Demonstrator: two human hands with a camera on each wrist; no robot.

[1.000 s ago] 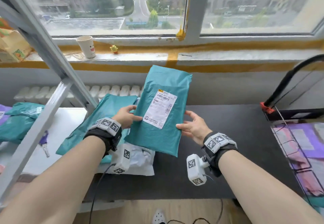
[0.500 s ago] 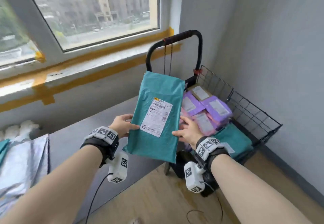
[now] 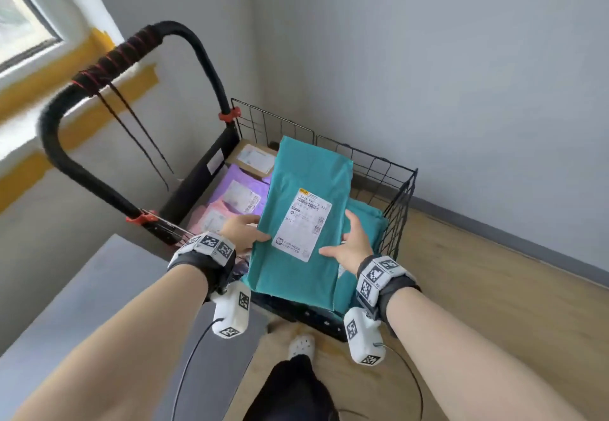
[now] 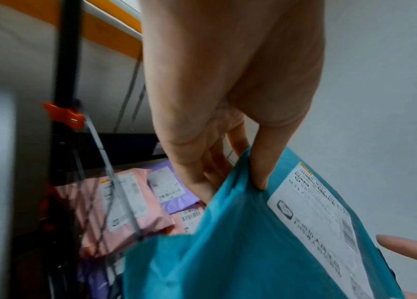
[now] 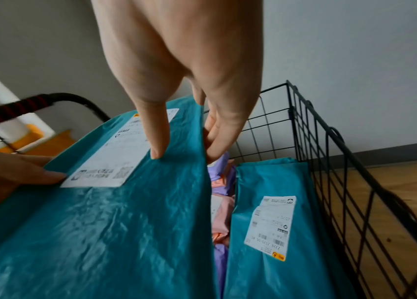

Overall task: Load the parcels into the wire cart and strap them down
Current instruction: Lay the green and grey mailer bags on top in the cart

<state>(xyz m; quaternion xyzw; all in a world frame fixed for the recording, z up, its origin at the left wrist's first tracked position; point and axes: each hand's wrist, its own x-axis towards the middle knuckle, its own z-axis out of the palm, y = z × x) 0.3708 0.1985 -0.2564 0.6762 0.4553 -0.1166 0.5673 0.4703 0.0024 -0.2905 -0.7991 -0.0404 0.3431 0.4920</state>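
I hold a flat teal parcel (image 3: 308, 196) with a white label over the black wire cart (image 3: 400, 186). My left hand (image 3: 242, 231) pinches its left edge, thumb on top and fingers beneath, as the left wrist view shows on the teal parcel (image 4: 266, 232). My right hand (image 3: 352, 246) pinches the right edge of the teal parcel (image 5: 125, 202) the same way. Inside the cart lie purple parcels (image 3: 240, 190), pink parcels (image 3: 211, 219), a brown box (image 3: 253, 157) and another teal parcel (image 5: 273, 232) by the right wire wall.
The cart's black padded handle (image 3: 108, 61) arches at the left with dark straps (image 3: 138, 133) hanging from it. A grey table edge (image 3: 99, 288) sits at lower left. Wooden floor (image 3: 478, 288) and a grey wall surround the cart. My white shoe (image 3: 301, 345) stands close to the cart.
I turned from the table by the window to the cart, carrying the teal parcel rightward. It now hangs low over the parcels in the basket. Both hands kept their hold.
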